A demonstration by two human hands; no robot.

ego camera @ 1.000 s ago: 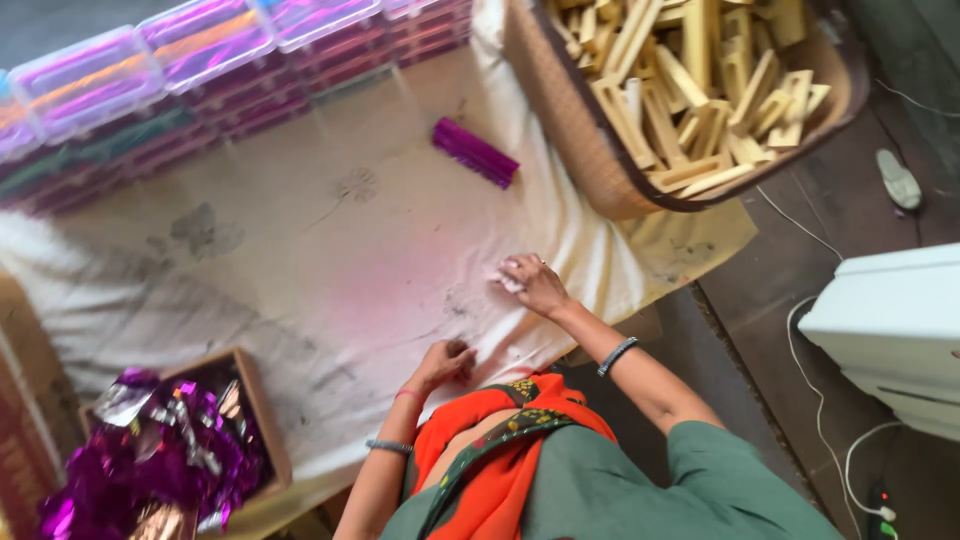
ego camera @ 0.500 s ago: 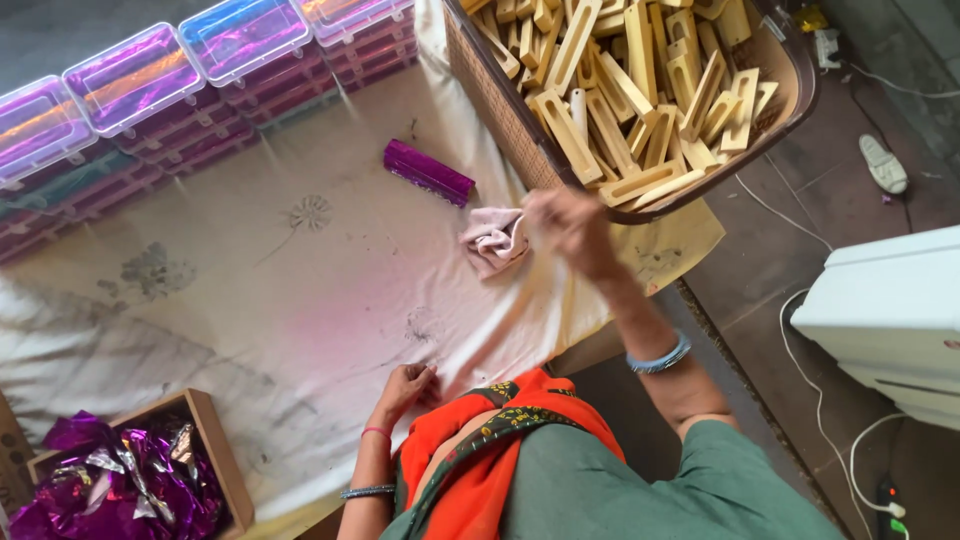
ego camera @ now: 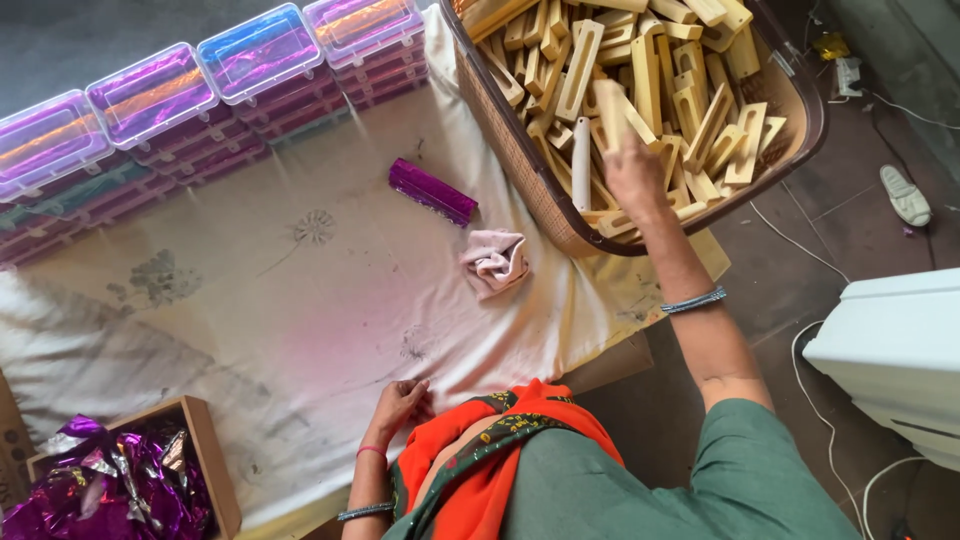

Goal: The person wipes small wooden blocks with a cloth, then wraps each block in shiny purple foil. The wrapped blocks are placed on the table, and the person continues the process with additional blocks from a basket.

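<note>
Here the right hand [ego camera: 632,172] is stretched out over the brown woven plastic basket [ego camera: 540,200] at the far right of the tabletop, its fingers closed on a pale yellow wooden block [ego camera: 612,112] that sticks up from the heap of similar notched wooden pieces [ego camera: 690,90] filling the basket. The left hand [ego camera: 400,402] lies near the body, fingers loosely spread and pressing on the stained white cloth [ego camera: 250,320] that covers the tabletop; it holds nothing.

Between the two hands, just beside the basket's near wall, sits a crumpled pink rag [ego camera: 495,262]. A little beyond it lies a shiny purple foil-wrapped bar [ego camera: 432,192], apart from the rag. Along the far edge runs a row of clear plastic lidded boxes [ego camera: 150,95] with purple and blue contents, stacked in layers. At the near left corner stands an open cardboard box [ego camera: 205,450] stuffed with crinkled purple foil sheets [ego camera: 100,490]. To the right, on the floor, is a white appliance [ego camera: 890,360] with cables.
</note>
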